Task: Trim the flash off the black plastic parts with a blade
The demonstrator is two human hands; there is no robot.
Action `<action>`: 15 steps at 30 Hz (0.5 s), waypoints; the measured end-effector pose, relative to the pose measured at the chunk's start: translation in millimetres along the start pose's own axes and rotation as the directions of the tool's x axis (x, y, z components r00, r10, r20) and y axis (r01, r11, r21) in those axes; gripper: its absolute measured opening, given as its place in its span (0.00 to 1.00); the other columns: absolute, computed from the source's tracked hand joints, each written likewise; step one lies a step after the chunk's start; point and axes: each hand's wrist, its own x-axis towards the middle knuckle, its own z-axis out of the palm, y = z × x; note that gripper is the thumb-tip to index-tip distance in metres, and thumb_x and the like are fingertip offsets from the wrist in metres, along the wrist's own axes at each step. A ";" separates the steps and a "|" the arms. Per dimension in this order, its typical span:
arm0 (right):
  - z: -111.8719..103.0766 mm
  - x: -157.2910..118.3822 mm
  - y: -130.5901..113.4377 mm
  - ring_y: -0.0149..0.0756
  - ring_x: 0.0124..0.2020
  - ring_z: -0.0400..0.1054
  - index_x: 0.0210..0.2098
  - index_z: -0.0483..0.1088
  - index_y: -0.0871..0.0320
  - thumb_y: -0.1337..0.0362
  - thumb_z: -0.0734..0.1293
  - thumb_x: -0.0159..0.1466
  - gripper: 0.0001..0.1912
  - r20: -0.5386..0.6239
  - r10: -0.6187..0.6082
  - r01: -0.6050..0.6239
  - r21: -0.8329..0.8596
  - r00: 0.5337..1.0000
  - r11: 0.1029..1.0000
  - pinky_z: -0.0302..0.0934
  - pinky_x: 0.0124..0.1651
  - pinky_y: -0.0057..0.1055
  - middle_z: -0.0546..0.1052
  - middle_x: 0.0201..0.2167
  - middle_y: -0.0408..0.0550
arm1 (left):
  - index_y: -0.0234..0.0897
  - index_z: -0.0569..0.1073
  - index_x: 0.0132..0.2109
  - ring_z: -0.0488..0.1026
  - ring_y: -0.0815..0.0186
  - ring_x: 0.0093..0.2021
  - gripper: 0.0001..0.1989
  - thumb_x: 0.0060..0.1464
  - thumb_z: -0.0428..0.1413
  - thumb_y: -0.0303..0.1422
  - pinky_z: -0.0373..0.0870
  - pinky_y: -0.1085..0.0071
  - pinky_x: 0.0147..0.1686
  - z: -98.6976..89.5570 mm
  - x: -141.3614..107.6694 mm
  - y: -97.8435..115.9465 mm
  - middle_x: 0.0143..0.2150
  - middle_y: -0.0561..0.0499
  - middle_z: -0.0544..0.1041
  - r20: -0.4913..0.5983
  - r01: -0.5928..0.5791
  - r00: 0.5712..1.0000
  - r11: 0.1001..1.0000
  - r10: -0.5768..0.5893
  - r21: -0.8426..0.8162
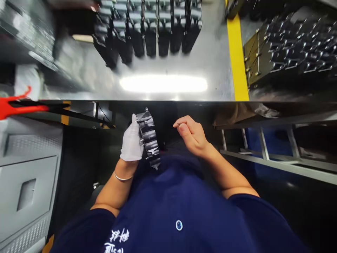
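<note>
My left hand (pixel 132 142), in a white glove, grips a long dark molded part (pixel 149 138) with a row of curved, shiny recesses along its face. The part is held tilted below the table edge, close to my body. To its right, my bare right hand (pixel 191 135) hovers apart from it, fingers curled with thumb and fingertips together. Whether anything small sits between those fingertips cannot be made out. Several similar-looking dark parts (pixel 151 38) stand in rows on the metal table (pixel 184 66) ahead of me.
Yellow tape (pixel 237 56) runs across the table at the right, beside a stack of dark parts (pixel 295 49). A red-handled tool (pixel 21 105) juts in at the left, above a grey cabinet (pixel 28 182). A metal rack frame (pixel 263 158) stands at the right.
</note>
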 end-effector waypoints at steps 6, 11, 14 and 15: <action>15.1 18.7 -2.9 0.24 0.19 0.53 0.53 0.64 0.57 0.51 0.70 0.62 0.25 -0.065 0.012 -0.005 0.116 0.998 0.993 0.54 0.23 0.23 0.58 0.19 0.30 | 0.44 0.78 0.40 0.77 0.60 0.34 0.15 0.59 0.55 0.49 0.76 0.64 0.34 2.2 -1.2 10.3 0.35 0.47 0.80 0.094 -0.111 0.988 0.987 0.122 -0.118; 7.3 25.7 -8.3 0.25 0.23 0.59 0.53 0.70 0.57 0.50 0.68 0.63 0.23 0.050 -0.052 0.042 0.180 0.997 0.983 0.59 0.25 0.24 0.72 0.29 0.41 | 0.43 0.79 0.34 0.76 0.63 0.34 0.14 0.52 0.62 0.48 0.75 0.68 0.40 -0.4 -22.4 10.8 0.32 0.52 0.80 -0.054 -0.179 0.983 0.981 0.175 -0.073; 3.4 23.7 -8.8 0.26 0.27 0.64 0.54 0.70 0.57 0.52 0.68 0.64 0.23 0.061 -0.117 0.101 0.212 0.991 0.972 0.62 0.29 0.24 0.77 0.38 0.48 | 0.42 0.81 0.35 0.76 0.62 0.34 0.14 0.51 0.63 0.47 0.74 0.68 0.39 -1.7 -31.0 11.7 0.32 0.51 0.81 -0.056 -0.203 0.978 0.978 0.199 -0.058; 3.1 22.6 -8.3 0.26 0.28 0.65 0.55 0.70 0.57 0.53 0.68 0.65 0.22 0.057 -0.129 0.113 0.221 0.990 0.969 0.63 0.29 0.24 0.78 0.39 0.48 | 0.42 0.82 0.36 0.76 0.62 0.34 0.14 0.51 0.63 0.47 0.74 0.68 0.40 -1.8 -32.6 11.7 0.33 0.51 0.81 -0.044 -0.209 0.977 0.976 0.207 -0.056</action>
